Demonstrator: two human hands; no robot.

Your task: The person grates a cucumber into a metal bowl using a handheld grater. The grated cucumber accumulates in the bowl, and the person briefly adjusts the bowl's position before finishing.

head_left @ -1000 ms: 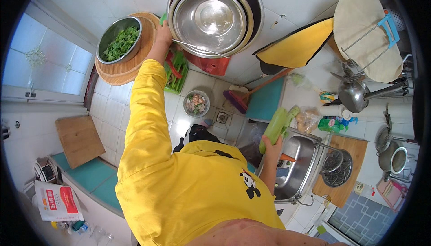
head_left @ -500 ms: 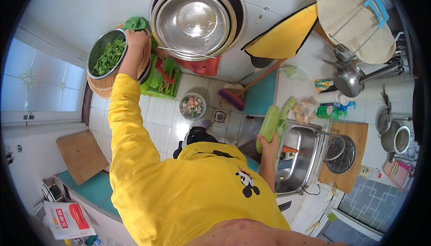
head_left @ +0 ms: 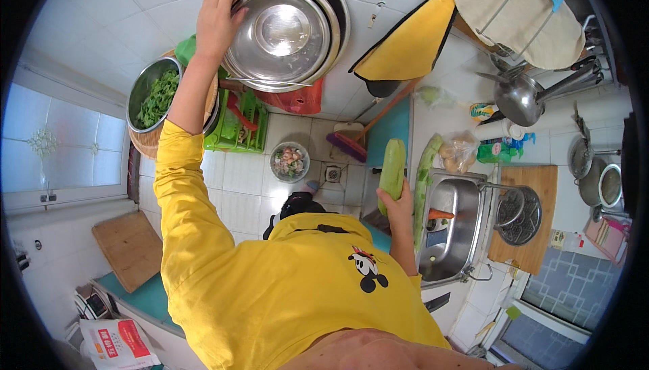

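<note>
My left hand (head_left: 220, 22) is raised to the nested steel basins (head_left: 282, 32) on the wall, its fingers hooked over their left rim. Which of the basins the fingers hold cannot be made out. Below that forearm sits a steel bowl of leafy greens (head_left: 158, 100), resting on a round wooden board (head_left: 145, 143). My right hand (head_left: 399, 204) is wrapped round the lower part of a pale green zucchini (head_left: 393, 167), held upright near the sink's left side. Another long green gourd (head_left: 424, 174) lies along the sink edge, right of that hand.
The steel sink (head_left: 466, 225) has a carrot (head_left: 441, 214) in it. Behind it lies a bag of potatoes (head_left: 458, 152). A cutting board (head_left: 520, 235) is at right. A bowl of scraps (head_left: 290, 162) stands on the floor, near a green crate (head_left: 250, 130) and a broom (head_left: 348, 147).
My left hand has left the bowl of greens and green cloth and moved up to the basins. My right hand has shifted slightly left with the zucchini, now apart from the other gourd.
</note>
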